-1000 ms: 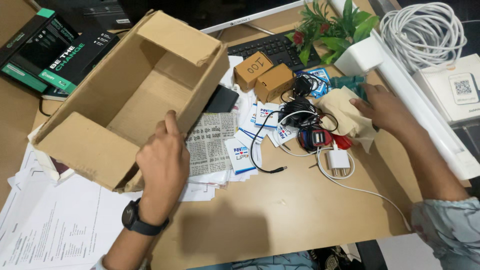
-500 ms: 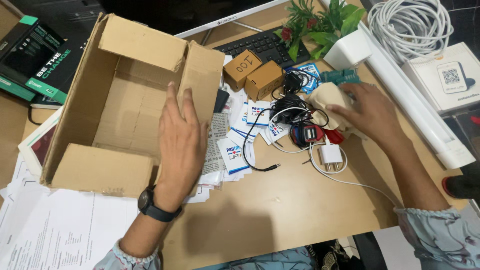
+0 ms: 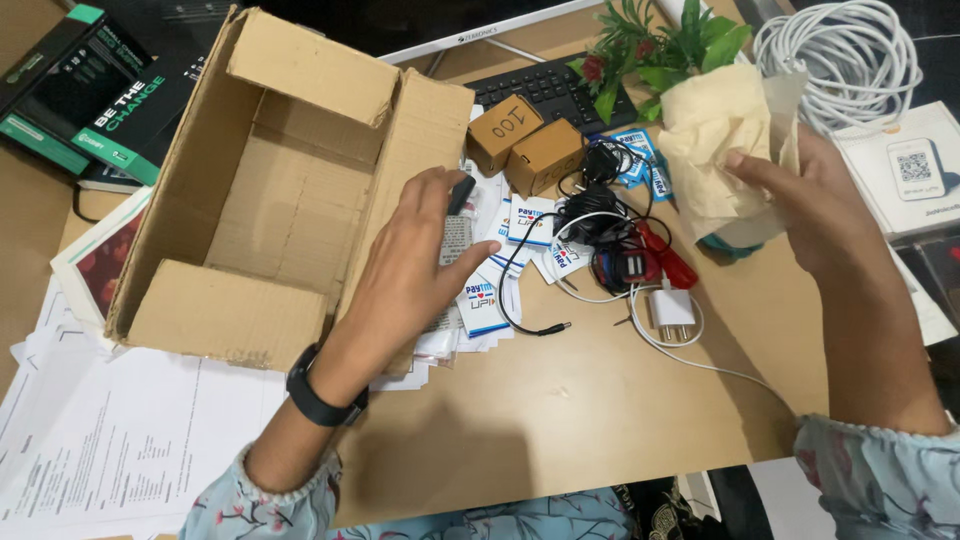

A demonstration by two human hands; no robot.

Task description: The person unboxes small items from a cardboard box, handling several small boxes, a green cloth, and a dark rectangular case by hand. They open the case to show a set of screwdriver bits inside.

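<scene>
My right hand (image 3: 815,205) holds a crumpled beige paper wrapping (image 3: 715,140), lifted above the desk; a teal object (image 3: 735,246) peeks out under it. My left hand (image 3: 410,270) hovers with fingers spread over a pile of small printed cards (image 3: 485,300) and a newspaper scrap, beside the right wall of a large open cardboard box (image 3: 290,190), which is empty. A tangle of black cables and adapters (image 3: 600,225), a red-and-black charger (image 3: 625,268) and a white plug (image 3: 672,312) lie between my hands.
Two small brown boxes (image 3: 530,145) sit by a black keyboard (image 3: 550,90). A potted plant (image 3: 660,45), coiled white cable (image 3: 850,55) and white device box (image 3: 915,170) are at right. Dark boxes (image 3: 90,90) at upper left; printed papers (image 3: 110,440) at lower left.
My right hand picked the beige wrapping up off the desk and raised it. My left hand left the box and moved right, over the cards.
</scene>
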